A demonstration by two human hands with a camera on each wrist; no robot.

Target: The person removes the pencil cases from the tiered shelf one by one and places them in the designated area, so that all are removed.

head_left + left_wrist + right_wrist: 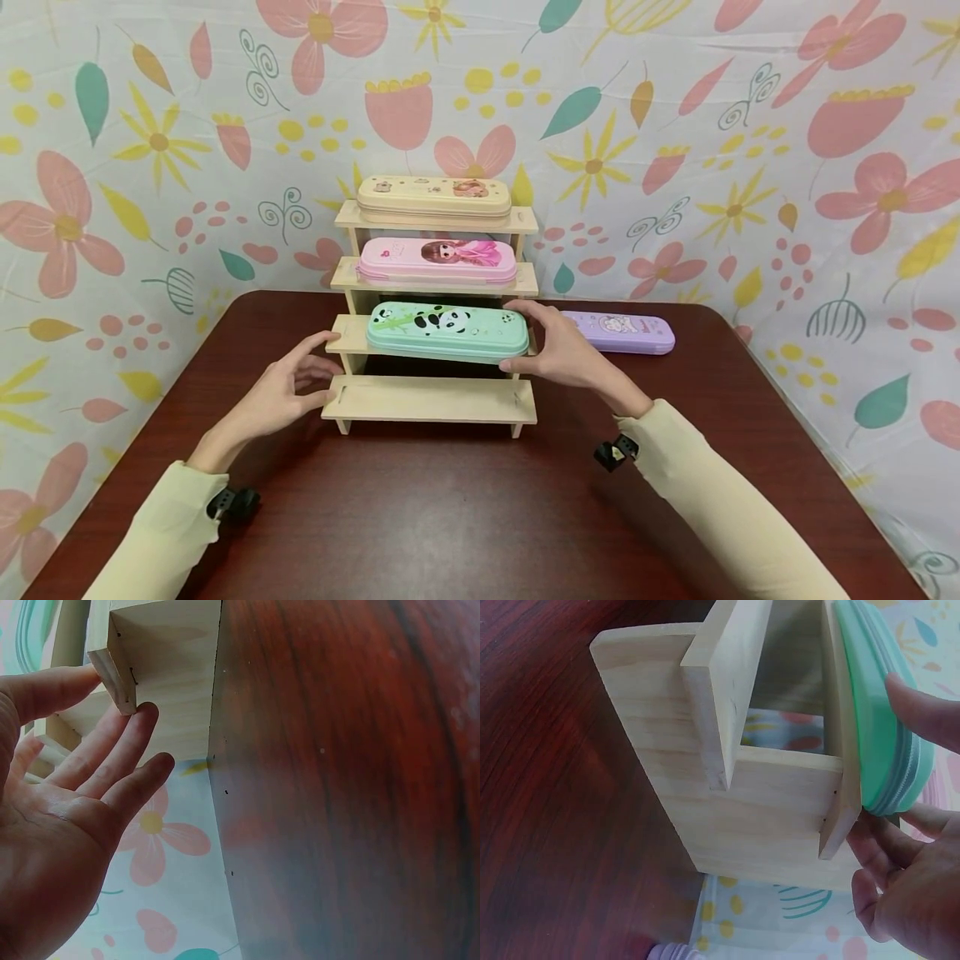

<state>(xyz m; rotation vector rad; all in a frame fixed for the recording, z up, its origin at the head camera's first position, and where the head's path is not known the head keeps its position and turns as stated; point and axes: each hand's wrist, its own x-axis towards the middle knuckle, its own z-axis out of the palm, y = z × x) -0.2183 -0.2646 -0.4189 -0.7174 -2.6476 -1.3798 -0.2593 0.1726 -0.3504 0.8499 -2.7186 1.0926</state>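
Note:
A light wooden four-tier rack (427, 398) stands on the table. On its second tier from the bottom lies a mint-green zip pencil case (480, 333) with a panda print. My right hand (564, 346) grips the case's right end, thumb at the front corner and index finger at the back; the right wrist view shows the zip edge between thumb and fingers. At the rack's left side is my left hand (288, 385), fingers extended, with thumb and fingertips at the ends of the lower shelves. In the left wrist view its fingers (124, 750) touch a shelf end.
A pink pencil case (405, 260) lies on the third tier and a cream one (420, 198) on the top tier. Behind my right hand, a purple pencil case (630, 333) rests on the dark red-brown table (450, 517). A flowered cloth (645, 67) hangs behind.

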